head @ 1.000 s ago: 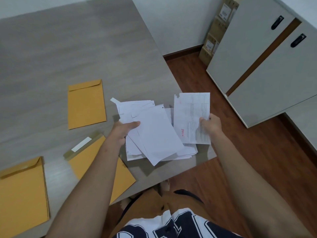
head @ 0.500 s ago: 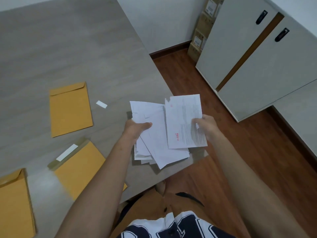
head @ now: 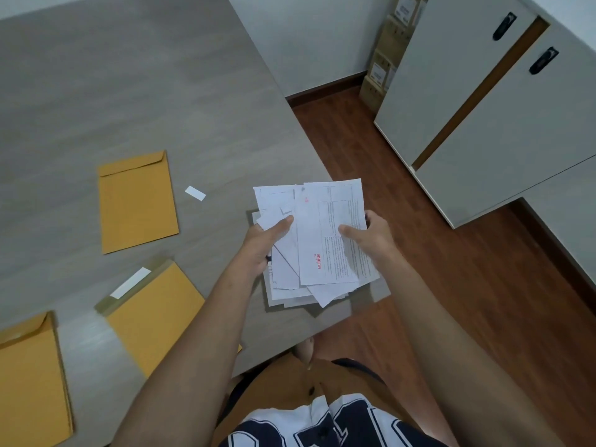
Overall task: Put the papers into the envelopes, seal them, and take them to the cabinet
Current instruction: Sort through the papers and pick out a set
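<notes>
The papers (head: 325, 240) are clasped over the edge of the counter (head: 129, 91), long axis pointing away, between left grip (head: 258, 250) and right grip (head: 371, 240), with the open envelope (head: 154, 317) seen leftward, nearer the left one.

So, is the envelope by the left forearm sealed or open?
Open: the envelope has its flap spread flat beyond its mouth, a white strip lying on it.

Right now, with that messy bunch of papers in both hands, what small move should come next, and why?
Probably tap the papers square on the table: the left hand and right hand grip fanned, uneven sheets, which would likely snag going into the open-flapped envelope lying beside the left forearm.
</notes>
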